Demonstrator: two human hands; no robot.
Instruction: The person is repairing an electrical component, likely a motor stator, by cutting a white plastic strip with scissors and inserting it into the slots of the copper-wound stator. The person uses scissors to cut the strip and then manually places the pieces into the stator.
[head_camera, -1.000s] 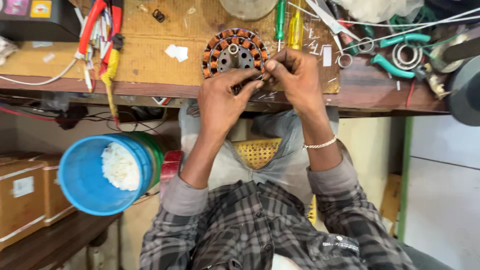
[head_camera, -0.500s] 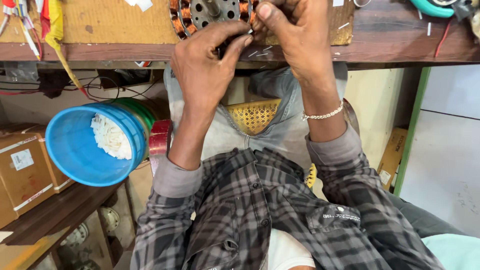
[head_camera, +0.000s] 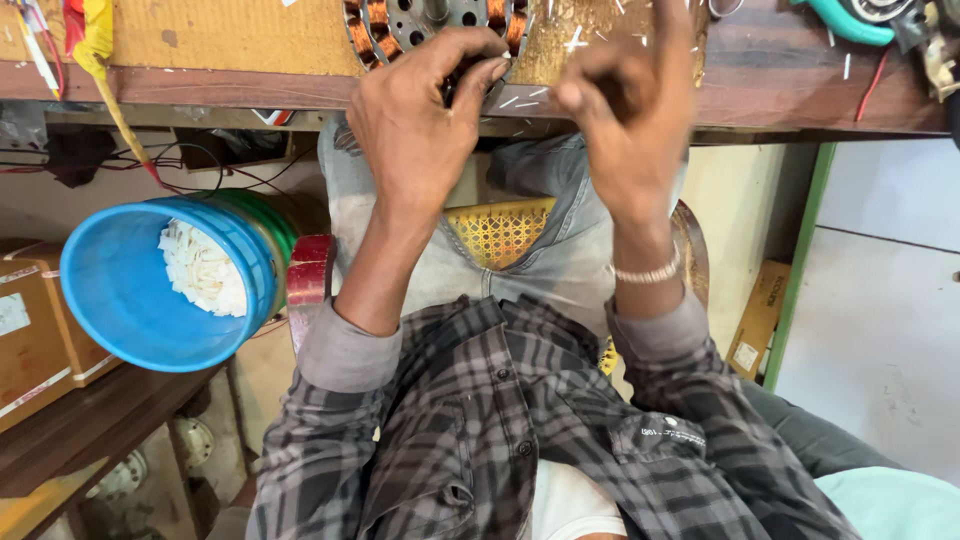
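Observation:
A round motor stator (head_camera: 400, 25) with copper windings lies on a wooden board (head_camera: 200, 30) at the top edge of the view, half cut off. My left hand (head_camera: 420, 130) rests its fingertips on the stator's near rim, thumb and fingers pinched at the windings. My right hand (head_camera: 625, 120) hovers just right of it, blurred, fingers curled and lifted off the stator; whether it holds anything I cannot tell. A bracelet sits on the right wrist.
A blue bucket (head_camera: 120, 290) with white scraps tilts at the left. Cardboard boxes (head_camera: 30, 330) stand on a low shelf. The workbench edge (head_camera: 800, 100) runs across the top, with teal-handled pliers (head_camera: 850, 20) at the right. Small white slivers litter the board.
The view has tipped down, pushing the bench to the top edge. My right hand has lifted off the stator and moved right; my left hand stays on it.

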